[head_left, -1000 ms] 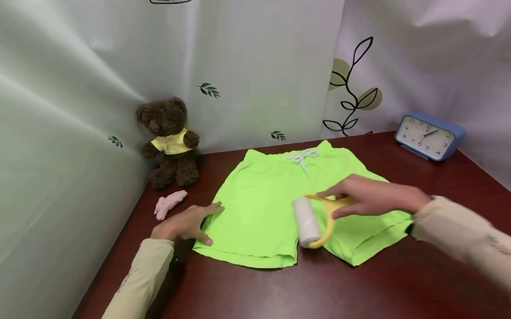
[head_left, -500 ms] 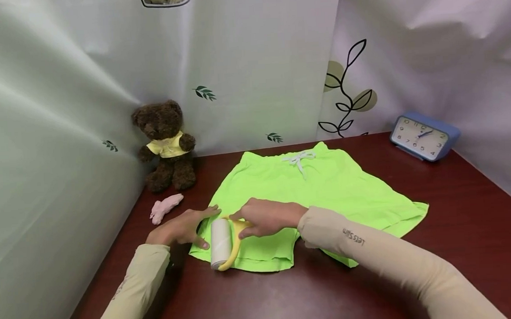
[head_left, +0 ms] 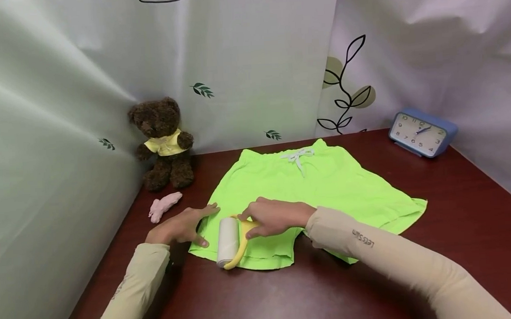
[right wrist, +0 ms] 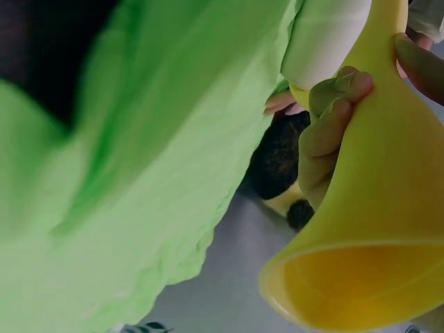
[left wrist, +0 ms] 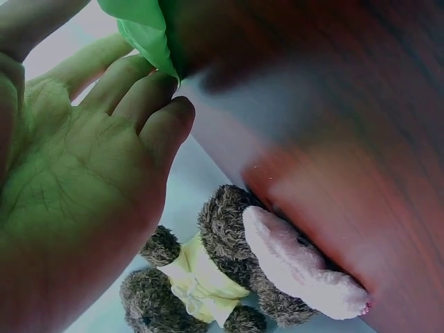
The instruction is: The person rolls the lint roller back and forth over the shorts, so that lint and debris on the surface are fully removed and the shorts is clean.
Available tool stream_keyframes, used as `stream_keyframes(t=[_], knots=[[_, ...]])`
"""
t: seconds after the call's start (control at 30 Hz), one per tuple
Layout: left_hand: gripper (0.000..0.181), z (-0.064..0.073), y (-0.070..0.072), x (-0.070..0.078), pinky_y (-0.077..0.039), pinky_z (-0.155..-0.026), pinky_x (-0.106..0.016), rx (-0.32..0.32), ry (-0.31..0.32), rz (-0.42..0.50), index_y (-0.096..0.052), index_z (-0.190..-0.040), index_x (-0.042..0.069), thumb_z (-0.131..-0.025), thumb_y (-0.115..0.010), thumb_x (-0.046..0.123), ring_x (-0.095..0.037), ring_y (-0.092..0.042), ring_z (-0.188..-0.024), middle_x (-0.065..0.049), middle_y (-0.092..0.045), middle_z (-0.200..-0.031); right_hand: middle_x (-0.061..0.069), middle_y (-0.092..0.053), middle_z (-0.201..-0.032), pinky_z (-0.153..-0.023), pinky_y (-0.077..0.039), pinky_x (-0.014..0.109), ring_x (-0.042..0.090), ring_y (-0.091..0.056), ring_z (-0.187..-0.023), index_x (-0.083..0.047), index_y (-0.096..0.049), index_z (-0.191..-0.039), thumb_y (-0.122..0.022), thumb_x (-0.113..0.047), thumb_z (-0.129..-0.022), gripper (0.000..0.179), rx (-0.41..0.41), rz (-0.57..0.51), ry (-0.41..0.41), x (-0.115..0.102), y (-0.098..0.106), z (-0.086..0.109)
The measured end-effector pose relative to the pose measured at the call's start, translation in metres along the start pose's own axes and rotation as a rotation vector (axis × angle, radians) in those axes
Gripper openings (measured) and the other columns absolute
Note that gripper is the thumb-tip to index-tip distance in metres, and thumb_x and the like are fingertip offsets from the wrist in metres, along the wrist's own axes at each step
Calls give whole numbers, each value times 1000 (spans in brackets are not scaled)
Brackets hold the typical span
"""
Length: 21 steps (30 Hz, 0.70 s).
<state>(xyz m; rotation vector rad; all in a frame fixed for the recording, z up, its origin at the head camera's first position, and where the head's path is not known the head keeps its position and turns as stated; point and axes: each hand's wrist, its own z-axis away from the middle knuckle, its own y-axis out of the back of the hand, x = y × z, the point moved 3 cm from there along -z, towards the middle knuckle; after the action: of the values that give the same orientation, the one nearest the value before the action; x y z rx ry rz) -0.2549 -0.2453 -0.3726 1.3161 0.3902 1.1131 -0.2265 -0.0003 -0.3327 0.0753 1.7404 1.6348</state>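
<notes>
Bright green shorts [head_left: 321, 190] with a white drawstring lie spread on the dark red table [head_left: 253, 302]. My right hand [head_left: 275, 218] grips the yellow handle [right wrist: 374, 180] of a lint roller, whose white roll [head_left: 227, 241] lies over the lower part of the left leg. In the right wrist view, fingers curl round the handle near the roll. My left hand [head_left: 179, 228] rests at the outer edge of that same leg, thumb and fingers spread apart. The left wrist view shows its palm [left wrist: 83, 159], fingertips at the green hem.
A brown teddy bear [head_left: 160, 144] in a yellow shirt sits at the back left. A small pink plush item [head_left: 164, 206] lies in front of it. A blue alarm clock [head_left: 423, 132] stands at the back right. Patterned sheeting [head_left: 251, 59] hangs behind the table.
My right hand has carried the lint roller from the middle of the shorts to the left leg, then shifted it slightly back right. My left hand has stayed in place.
</notes>
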Motion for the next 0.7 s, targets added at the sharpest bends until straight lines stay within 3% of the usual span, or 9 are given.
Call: stream_keyframes(t=[0.37, 0.43, 0.7], knots=[[96, 0, 1, 5, -39, -113, -56, 8, -17, -7, -39, -154, 3, -74, -88, 20, -45, -34, -147, -25, -32, -161, -9, -51, -60, -49, -33, 16, 0, -35, -48, -3, -66, -131, -74, -23, -92, 45, 30, -132, -38, 35, 10, 57], [98, -3, -1, -1, -39, -114, -54, 7, -18, -6, -38, -155, 6, -73, -89, 22, -43, -34, -149, -22, -31, -162, -8, -55, -60, -50, -35, 17, 0, -37, -49, -1, -65, -133, -75, -23, -92, 48, 26, -149, -64, 42, 13, 70], [96, 0, 2, 8, -39, -112, -55, 1, -7, -14, -39, -154, 3, -73, -88, 19, -45, -35, -147, -23, -32, -162, -7, -63, -64, -52, -37, 17, -2, -40, -52, -5, -69, -129, -78, -24, -89, 45, 22, -185, -124, 68, 25, 116]])
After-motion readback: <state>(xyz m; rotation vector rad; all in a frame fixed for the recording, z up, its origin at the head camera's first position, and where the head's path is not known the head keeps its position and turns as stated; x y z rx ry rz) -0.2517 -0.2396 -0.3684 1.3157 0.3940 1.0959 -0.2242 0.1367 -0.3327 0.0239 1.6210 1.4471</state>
